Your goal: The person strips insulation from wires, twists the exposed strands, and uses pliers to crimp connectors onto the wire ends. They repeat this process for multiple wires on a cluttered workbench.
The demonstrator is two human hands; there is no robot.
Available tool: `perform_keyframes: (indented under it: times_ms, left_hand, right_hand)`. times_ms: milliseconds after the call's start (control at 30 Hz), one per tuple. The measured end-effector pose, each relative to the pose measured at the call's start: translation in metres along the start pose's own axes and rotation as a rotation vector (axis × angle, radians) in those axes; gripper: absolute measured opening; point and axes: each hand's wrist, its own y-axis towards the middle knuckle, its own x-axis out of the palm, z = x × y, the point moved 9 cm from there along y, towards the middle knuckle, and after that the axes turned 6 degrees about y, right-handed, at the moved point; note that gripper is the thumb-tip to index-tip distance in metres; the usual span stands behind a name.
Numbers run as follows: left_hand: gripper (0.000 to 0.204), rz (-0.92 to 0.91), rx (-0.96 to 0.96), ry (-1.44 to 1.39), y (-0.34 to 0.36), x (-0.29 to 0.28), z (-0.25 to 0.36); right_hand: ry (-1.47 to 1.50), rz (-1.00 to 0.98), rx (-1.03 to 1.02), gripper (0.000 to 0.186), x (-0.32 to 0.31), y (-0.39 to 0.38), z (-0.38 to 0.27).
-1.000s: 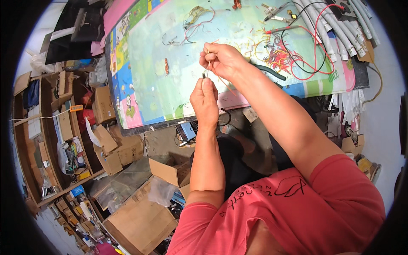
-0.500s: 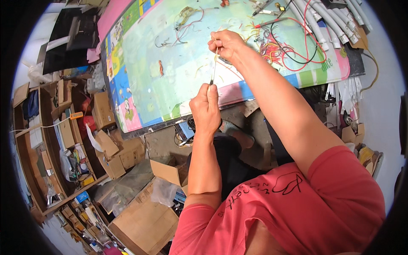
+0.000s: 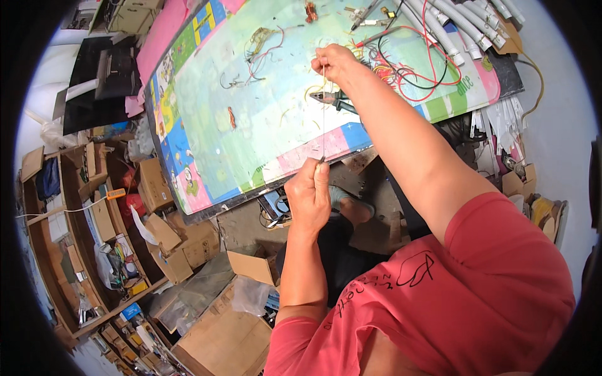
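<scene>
My left hand (image 3: 308, 195) is closed round a small dark thing (image 3: 322, 160) at the table's front edge, too small to name, with a thin wire (image 3: 323, 128) rising from it. My right hand (image 3: 332, 61), higher over the patterned mat (image 3: 213, 94), pinches the upper part of that wire, which is stretched between both hands. Dark-handled pliers (image 3: 326, 98) lie just below my right hand. Clipped red and yellow wire bits (image 3: 392, 74), a loose wire tangle (image 3: 263, 44) and a small copper-coloured bundle (image 3: 231, 118) are on the mat.
Grey corrugated tubes (image 3: 470, 28) and test leads (image 3: 414, 97) lie at the back right. Left are black panels (image 3: 94, 81) and wooden shelves (image 3: 69, 232) with parts. Cardboard boxes (image 3: 219, 332) stand on the floor beside me. A white wall (image 3: 558, 125) is at the right.
My two hands have moved farther apart, the right upward and the left down toward me, stretching out more wire between them. The pliers show more fully. The view has shifted somewhat.
</scene>
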Motion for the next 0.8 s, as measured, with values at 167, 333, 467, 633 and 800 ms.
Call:
perform_keyframes:
  times_ms: [167, 333, 467, 633, 800]
  left_hand:
    - [0.028, -0.04, 0.201, 0.051, -0.016, -0.003, 0.032]
    - [0.038, 0.024, -0.129, -0.334, -0.044, -0.02, -0.034]
    - [0.036, 0.074, -0.257, -0.732, -0.026, -0.036, -0.049]
    - [0.036, 0.163, -0.299, -0.888, -0.018, -0.064, -0.052]
    - [0.035, 0.179, -0.307, -0.879, -0.01, -0.062, -0.052]
  right_hand:
    - [0.085, 0.083, -0.173, 0.006, -0.046, 0.092, -0.081]
    - [-0.254, -0.022, -0.326, 0.015, 0.014, 0.011, -0.073]
    - [-0.612, -0.167, -0.584, 0.011, 0.037, -0.008, -0.122]
    - [-1.896, 0.005, -0.967, 0.034, 0.058, -0.062, -0.147]
    - [-1.861, 0.176, -1.293, 0.036, 0.061, -0.113, -0.171]
